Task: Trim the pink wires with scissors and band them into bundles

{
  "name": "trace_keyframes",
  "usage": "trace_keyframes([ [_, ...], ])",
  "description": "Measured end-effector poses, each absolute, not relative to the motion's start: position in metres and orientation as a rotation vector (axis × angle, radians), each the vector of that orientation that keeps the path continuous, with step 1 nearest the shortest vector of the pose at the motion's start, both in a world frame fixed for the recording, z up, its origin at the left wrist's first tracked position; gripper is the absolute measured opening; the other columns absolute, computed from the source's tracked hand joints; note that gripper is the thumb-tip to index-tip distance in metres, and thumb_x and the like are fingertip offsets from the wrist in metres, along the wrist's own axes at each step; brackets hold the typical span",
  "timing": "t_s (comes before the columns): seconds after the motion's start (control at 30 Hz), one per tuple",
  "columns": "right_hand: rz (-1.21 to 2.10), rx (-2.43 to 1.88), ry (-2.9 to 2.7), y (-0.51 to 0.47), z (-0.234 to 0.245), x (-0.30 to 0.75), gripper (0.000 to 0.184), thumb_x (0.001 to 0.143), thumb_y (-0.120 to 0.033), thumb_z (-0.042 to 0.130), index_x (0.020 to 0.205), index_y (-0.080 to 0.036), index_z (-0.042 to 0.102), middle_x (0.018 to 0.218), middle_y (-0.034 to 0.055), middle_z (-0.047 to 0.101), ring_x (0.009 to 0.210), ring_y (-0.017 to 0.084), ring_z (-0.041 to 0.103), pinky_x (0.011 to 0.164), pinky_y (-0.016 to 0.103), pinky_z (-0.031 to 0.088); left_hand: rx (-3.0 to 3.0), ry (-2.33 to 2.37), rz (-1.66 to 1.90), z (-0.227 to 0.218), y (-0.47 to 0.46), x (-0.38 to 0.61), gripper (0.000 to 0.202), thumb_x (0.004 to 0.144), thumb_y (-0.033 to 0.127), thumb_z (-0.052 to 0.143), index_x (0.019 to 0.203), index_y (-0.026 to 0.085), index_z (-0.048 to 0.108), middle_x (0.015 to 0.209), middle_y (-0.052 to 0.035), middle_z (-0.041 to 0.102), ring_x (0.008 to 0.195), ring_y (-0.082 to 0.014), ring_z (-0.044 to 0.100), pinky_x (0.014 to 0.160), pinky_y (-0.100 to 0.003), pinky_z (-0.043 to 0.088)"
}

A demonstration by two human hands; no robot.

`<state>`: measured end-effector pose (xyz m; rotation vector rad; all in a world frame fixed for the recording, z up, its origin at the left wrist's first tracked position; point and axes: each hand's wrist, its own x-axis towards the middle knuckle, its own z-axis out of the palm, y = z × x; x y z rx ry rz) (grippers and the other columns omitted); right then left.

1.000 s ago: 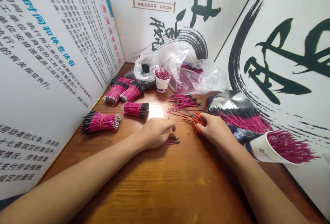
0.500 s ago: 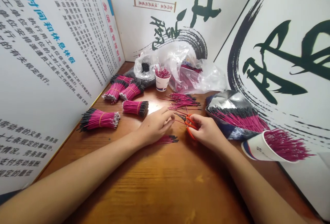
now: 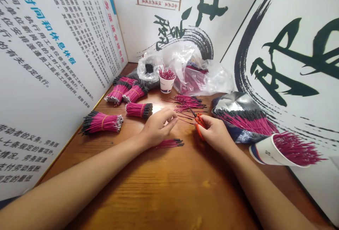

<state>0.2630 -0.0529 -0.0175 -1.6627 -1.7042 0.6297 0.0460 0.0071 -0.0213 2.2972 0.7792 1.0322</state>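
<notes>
My right hand (image 3: 215,133) is closed around the orange handles of small pliers (image 3: 199,122), whose dark tips point up and away. Left of it, my left hand (image 3: 159,126) has thumb and forefinger pinched together on a thin pink wire (image 3: 185,120), which stretches toward the pliers. Just beyond both hands lies a loose heap of pink wires (image 3: 188,103) with black ends. Several more wires (image 3: 171,143) lie side by side under and beside my left hand, partly hidden by it.
Banded wire bundles (image 3: 103,122) lie on the left of the wooden table (image 3: 148,194). Behind are an upright paper cup (image 3: 166,84) of wires and clear plastic bags (image 3: 219,78). On the right sit a foil-lined bag (image 3: 238,101) and a tilted cup (image 3: 265,150), both full. Printed panels surround the table.
The pliers have moved right, away from my left fingers, and their tips have swung from pointing left to pointing up. My left hand has shifted slightly left.
</notes>
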Motion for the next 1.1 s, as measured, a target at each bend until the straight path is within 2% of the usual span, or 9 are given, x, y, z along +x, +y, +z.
trace_keyframes([
  [0.17,0.687,-1.654,-1.635,-0.052,-0.019,0.261,0.019,0.085,-0.032,0.055,0.075,-0.016,0.059,0.064,-0.0013,0.051,0.059,0.012,0.042,0.055,0.024,0.034,2.240,0.797,1.072,-0.022,0.008,0.046,0.018,0.096,0.024,0.050,0.080,0.016,0.054,0.076,0.0014,0.050,0.070,-0.0110,0.046,0.067,-0.024,0.037],
  [0.33,0.682,-1.567,-1.570,-0.054,-0.014,0.257,0.020,0.084,-0.031,0.057,0.070,-0.018,0.051,0.063,-0.0030,0.046,0.058,0.011,0.040,0.055,0.023,0.032,2.257,0.803,1.058,-0.021,0.008,0.046,0.016,0.095,0.022,0.049,0.082,0.016,0.055,0.078,0.0005,0.052,0.072,-0.0118,0.048,0.068,-0.025,0.038],
  [0.47,0.643,-1.552,-1.590,-0.059,-0.008,0.253,0.024,0.082,-0.028,0.059,0.066,-0.020,0.044,0.059,-0.0048,0.041,0.055,0.010,0.036,0.052,0.023,0.029,2.441,0.856,0.970,-0.020,0.007,0.045,0.017,0.094,0.020,0.047,0.086,0.016,0.061,0.083,-0.0026,0.056,0.078,-0.0151,0.052,0.071,-0.028,0.039],
  [0.6,0.635,-1.530,-1.698,-0.064,-0.007,0.243,0.023,0.081,-0.024,0.058,0.064,-0.020,0.042,0.058,-0.0052,0.037,0.056,0.010,0.034,0.052,0.023,0.027,2.732,0.829,0.865,-0.018,0.005,0.046,0.022,0.097,0.023,0.044,0.090,0.016,0.064,0.089,-0.0057,0.062,0.084,-0.0188,0.053,0.076,-0.032,0.040],
  [0.73,0.655,-1.492,-1.723,-0.067,-0.009,0.232,0.024,0.081,-0.025,0.057,0.063,-0.020,0.041,0.058,-0.0049,0.036,0.056,0.010,0.033,0.051,0.023,0.026,2.843,0.659,0.857,-0.015,0.001,0.048,0.021,0.097,0.021,0.044,0.093,0.018,0.064,0.090,-0.0046,0.067,0.085,-0.0184,0.055,0.076,-0.031,0.040],
  [0.93,0.747,-1.473,-1.677,-0.068,-0.011,0.226,0.024,0.084,-0.031,0.057,0.066,-0.019,0.046,0.060,-0.0041,0.041,0.056,0.011,0.037,0.052,0.023,0.028,2.590,0.678,0.955,-0.017,0.000,0.048,0.016,0.096,0.020,0.046,0.092,0.017,0.061,0.087,-0.0039,0.066,0.081,-0.0156,0.058,0.073,-0.028,0.044],
  [1.1,0.764,-1.507,-1.720,-0.070,-0.011,0.225,0.030,0.085,-0.032,0.058,0.063,-0.020,0.041,0.057,-0.0047,0.042,0.054,0.010,0.036,0.051,0.024,0.027,2.221,0.816,1.149,-0.022,0.002,0.046,0.009,0.093,0.018,0.048,0.094,0.017,0.057,0.081,-0.0008,0.061,0.072,-0.0116,0.055,0.067,-0.024,0.044],
])
